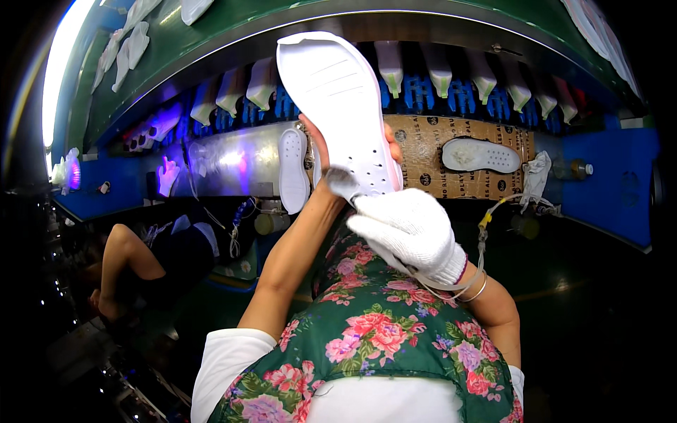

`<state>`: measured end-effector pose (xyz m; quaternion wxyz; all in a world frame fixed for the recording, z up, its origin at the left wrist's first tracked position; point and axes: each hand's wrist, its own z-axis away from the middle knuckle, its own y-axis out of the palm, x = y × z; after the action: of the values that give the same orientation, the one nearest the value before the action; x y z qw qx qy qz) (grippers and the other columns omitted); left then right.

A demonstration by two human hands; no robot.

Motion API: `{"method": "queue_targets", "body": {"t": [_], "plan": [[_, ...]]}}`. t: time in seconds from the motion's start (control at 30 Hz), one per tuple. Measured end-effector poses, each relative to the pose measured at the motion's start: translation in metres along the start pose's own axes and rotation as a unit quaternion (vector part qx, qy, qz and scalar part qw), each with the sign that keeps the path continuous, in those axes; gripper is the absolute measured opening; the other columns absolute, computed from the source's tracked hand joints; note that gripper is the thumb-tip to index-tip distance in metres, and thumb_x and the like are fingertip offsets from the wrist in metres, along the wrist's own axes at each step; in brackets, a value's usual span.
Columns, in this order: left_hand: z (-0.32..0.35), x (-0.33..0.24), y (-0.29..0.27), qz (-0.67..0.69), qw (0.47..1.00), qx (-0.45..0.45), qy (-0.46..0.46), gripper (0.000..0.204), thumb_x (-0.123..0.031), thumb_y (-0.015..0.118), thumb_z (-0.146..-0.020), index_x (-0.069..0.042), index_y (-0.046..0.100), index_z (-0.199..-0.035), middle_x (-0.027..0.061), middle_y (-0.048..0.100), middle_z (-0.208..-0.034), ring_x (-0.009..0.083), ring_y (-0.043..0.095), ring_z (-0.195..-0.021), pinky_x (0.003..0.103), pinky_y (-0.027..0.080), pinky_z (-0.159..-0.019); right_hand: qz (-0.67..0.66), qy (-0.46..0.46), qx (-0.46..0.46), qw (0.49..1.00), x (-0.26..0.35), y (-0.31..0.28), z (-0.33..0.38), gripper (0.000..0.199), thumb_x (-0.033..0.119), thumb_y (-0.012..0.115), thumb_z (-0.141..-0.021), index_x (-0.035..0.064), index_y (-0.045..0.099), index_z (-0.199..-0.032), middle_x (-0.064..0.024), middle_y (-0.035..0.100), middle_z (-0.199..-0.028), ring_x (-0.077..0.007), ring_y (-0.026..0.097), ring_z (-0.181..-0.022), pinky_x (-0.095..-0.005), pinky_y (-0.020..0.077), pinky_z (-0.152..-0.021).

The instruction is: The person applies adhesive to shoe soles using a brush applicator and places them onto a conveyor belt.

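A large white shoe sole (333, 92) stands up in front of me, its wide end away from me and small holes dotting its near end. My bare left hand (319, 144) grips it from beneath, thumb along the left edge and fingertips round the right one. My right hand (412, 229), in a white knit glove, is closed on a brush (343, 182). The brush's grey bristle head is over the sole's near left edge; whether it touches cannot be told. Most of its handle is hidden by the glove. A clear tube (482, 243) loops past my right wrist.
Another white sole (293, 169) lies left of my hands; one more sole (481, 155) rests on brown printed cardboard (416, 166). Shoe parts (437, 70) hang along the rack behind. A crumpled white cloth (537, 176) and a small bottle (580, 169) are at right. Another person's bent limb (127, 257) shows at left.
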<state>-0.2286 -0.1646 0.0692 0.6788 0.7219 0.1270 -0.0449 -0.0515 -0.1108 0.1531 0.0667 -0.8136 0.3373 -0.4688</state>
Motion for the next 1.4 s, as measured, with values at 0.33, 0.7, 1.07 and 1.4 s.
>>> {"method": "queue_targets", "body": {"t": [0.33,0.7,1.07,1.4], "plan": [[-0.006,-0.011,0.0,-0.013,0.999,-0.024,0.022,0.119,-0.102,0.028,-0.069,-0.001,0.053,-0.128,0.018,0.063,-0.1,0.0337,0.066,-0.086,0.048,0.055,-0.073,-0.036,0.003,-0.003,0.999,0.003,-0.005,0.0,0.031,0.003,0.078,-0.074,0.0103,0.076,-0.104,-0.0084,0.074,-0.1,-0.0284,0.071,-0.085,-0.038,0.0563,-0.075],[-0.013,-0.04,-0.003,-0.093,0.987,0.04,-0.121,0.115,-0.094,0.025,-0.079,-0.004,0.043,-0.147,0.0278,0.066,-0.108,0.0401,0.072,-0.089,0.05,0.063,-0.074,-0.095,0.019,0.036,0.995,0.005,-0.014,-0.002,0.032,0.001,0.081,-0.072,0.0063,0.075,-0.103,-0.0112,0.075,-0.099,-0.0265,0.072,-0.082,-0.0359,0.0556,-0.071],[-0.026,-0.045,0.013,-0.377,0.894,-0.095,-0.222,0.072,-0.064,0.04,-0.1,-0.007,0.059,-0.14,0.0162,0.066,-0.127,0.0214,0.067,-0.113,0.032,0.058,-0.091,-0.067,0.022,0.072,0.995,-0.002,-0.011,0.003,0.027,0.003,0.08,-0.074,0.0084,0.075,-0.1,-0.0107,0.073,-0.1,-0.0282,0.071,-0.084,-0.0367,0.0563,-0.073],[-0.05,-0.049,0.047,-0.707,0.621,-0.056,-0.335,0.093,-0.083,0.038,-0.089,-0.014,0.049,-0.15,0.0201,0.052,-0.147,0.0329,0.053,-0.133,0.043,0.042,-0.109,-0.064,0.026,0.068,0.995,-0.009,-0.013,0.003,0.03,0.002,0.08,-0.072,0.0067,0.075,-0.101,-0.0116,0.074,-0.1,-0.03,0.07,-0.086,-0.0382,0.0551,-0.075]]}}
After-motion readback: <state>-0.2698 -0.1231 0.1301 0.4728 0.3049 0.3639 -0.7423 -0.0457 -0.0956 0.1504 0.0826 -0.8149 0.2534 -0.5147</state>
